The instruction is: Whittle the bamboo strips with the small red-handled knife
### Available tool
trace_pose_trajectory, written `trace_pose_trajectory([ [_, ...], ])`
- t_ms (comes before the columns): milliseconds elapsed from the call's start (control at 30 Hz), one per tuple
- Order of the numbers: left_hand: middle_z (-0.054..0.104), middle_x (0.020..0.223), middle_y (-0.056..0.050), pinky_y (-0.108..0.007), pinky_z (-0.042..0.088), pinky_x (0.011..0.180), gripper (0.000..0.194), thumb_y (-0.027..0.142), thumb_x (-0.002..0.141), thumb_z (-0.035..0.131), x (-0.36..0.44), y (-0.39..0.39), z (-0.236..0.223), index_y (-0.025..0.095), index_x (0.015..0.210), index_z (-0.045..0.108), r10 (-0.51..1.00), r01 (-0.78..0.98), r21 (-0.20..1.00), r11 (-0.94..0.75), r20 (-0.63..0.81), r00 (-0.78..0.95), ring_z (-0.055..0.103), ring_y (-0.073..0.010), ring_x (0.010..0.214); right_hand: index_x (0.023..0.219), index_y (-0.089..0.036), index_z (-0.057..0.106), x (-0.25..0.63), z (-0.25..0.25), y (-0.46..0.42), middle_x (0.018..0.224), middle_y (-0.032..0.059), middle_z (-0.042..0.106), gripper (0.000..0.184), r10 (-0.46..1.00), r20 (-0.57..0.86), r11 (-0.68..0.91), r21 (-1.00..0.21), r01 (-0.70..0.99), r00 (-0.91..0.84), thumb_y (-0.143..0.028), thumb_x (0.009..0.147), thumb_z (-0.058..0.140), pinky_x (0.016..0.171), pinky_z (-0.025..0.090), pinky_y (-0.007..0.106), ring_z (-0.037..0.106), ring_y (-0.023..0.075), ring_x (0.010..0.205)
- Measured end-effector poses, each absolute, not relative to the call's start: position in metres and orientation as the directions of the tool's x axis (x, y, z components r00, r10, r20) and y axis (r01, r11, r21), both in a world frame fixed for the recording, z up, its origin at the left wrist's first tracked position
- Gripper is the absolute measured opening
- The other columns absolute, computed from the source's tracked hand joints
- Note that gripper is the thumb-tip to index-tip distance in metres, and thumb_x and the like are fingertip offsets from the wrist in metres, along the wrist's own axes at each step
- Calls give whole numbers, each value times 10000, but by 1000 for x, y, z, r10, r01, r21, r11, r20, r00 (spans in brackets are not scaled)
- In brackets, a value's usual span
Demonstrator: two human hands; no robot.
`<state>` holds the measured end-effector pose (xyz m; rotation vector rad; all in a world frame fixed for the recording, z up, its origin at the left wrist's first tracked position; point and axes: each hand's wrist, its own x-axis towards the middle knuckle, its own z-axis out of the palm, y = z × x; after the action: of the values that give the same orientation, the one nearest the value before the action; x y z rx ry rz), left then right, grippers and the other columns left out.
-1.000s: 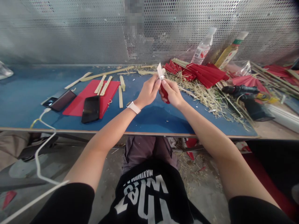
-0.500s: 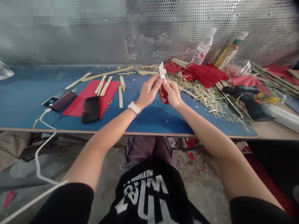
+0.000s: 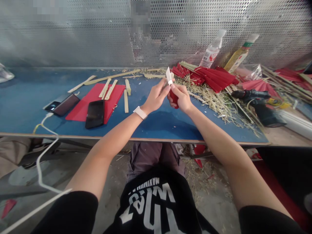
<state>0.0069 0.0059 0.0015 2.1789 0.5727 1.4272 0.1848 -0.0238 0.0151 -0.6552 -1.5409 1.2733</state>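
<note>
In my right hand (image 3: 182, 97) is a red-handled knife (image 3: 174, 98), its short pale blade pointing up and away from me. The right thumb lies along the top of the handle near the blade. My left hand (image 3: 155, 97), with a white band at the wrist, is closed beside the blade, its fingertips partly behind it. What those fingers pinch, if anything, is hidden; a small pale bit shows just past the blade. Both hands are above the blue tabletop (image 3: 156, 125).
To the left, several bamboo strips (image 3: 110, 90) and a black phone (image 3: 95, 113) lie on red sheets (image 3: 80, 110). Shavings (image 3: 216, 104), red folded fans (image 3: 214, 78), two bottles (image 3: 211, 52) and a power drill (image 3: 263, 107) crowd the right. A perforated metal panel (image 3: 97, 39) stands behind.
My right hand and the knife have shifted slightly right and down, a little away from the left fingers. The left hand has barely moved.
</note>
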Motion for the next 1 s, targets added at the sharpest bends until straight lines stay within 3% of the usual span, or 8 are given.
trace_pose_trajectory([
  [233,700,774,-7,-336,538,648,640,795,1186,487,8,6,1,259,1400,765,607,80,624,-777,712,352,675,-170,660,825,-276,546,184,16,-25,582,-51,471,744,872,330,282,-942,-180,-361,-987,972,707,357,312,270,385,110,426],
  [433,704,812,-19,-349,574,722,570,761,1172,575,12,3,4,240,1257,792,603,7,632,-775,737,305,712,-177,728,840,-278,537,178,16,-27,586,-61,437,762,890,323,270,-942,-198,-323,-1015,965,685,361,303,270,374,108,431],
  [767,682,797,-25,-344,542,695,654,845,1136,555,12,2,7,235,1161,790,620,63,629,-775,736,272,668,-177,730,842,-281,519,173,10,-26,611,-58,448,788,884,382,332,-919,-212,-270,-1051,962,634,374,331,273,382,109,442],
  [1000,595,735,6,-336,503,643,568,783,1156,589,17,0,5,243,1023,707,594,118,582,-804,784,180,593,-154,637,914,-290,536,163,6,-28,637,-59,444,758,907,362,309,-919,-243,-216,-1040,973,630,404,347,280,421,132,471],
])
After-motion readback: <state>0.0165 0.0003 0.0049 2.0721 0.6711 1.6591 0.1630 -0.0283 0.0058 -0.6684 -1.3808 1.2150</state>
